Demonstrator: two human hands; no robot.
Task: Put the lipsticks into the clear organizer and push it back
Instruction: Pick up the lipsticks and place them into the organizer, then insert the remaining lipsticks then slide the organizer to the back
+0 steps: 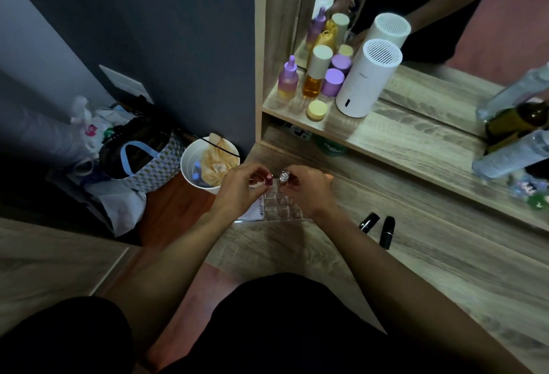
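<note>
Clear organizer [277, 205] on bench [416, 254]: left hand [237, 192] pinches red lipstick [269, 179], right hand [309, 192] silver lipstick [284, 177], both above organizer cells. Two black lipsticks [378, 226] right of organizer, unloaded; push-back pending.

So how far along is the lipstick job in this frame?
Early to midway. No lipstick visibly seated in the clear organizer yet, though the hands hide part of it. In hand: the left hand holds a pink-capped lipstick and the right hand a silver-capped lipstick, both over the organizer. Left: two black lipsticks lie on the tabletop, and the organizer isn't pushed back.
</note>
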